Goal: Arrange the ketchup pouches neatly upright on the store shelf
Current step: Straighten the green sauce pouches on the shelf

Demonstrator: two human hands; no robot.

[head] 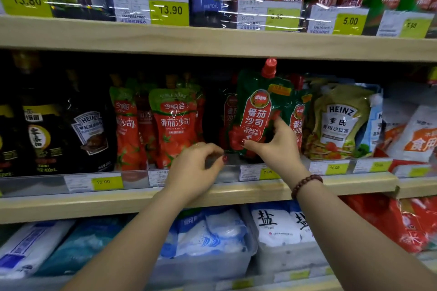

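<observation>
A green and red ketchup pouch (256,106) with a red screw cap stands on the middle shelf (236,194), tilted slightly to the right. My right hand (276,146) grips its lower right part, thumb on the front. More pouches of the same kind stand behind it (298,116) and to its left (230,113). My left hand (196,168) hovers at the shelf's front rail, left of the pouch, fingers loosely curled and holding nothing. Red ketchup pouches of another brand (175,123) stand further left.
Dark Heinz sauce pouches (91,130) and bottles fill the shelf's left end. Heinz salad dressing pouches (340,123) stand right of the ketchup. Price tags line the clear front rail (106,182). Salt bags (274,222) lie on the shelf below; more pouches stand above.
</observation>
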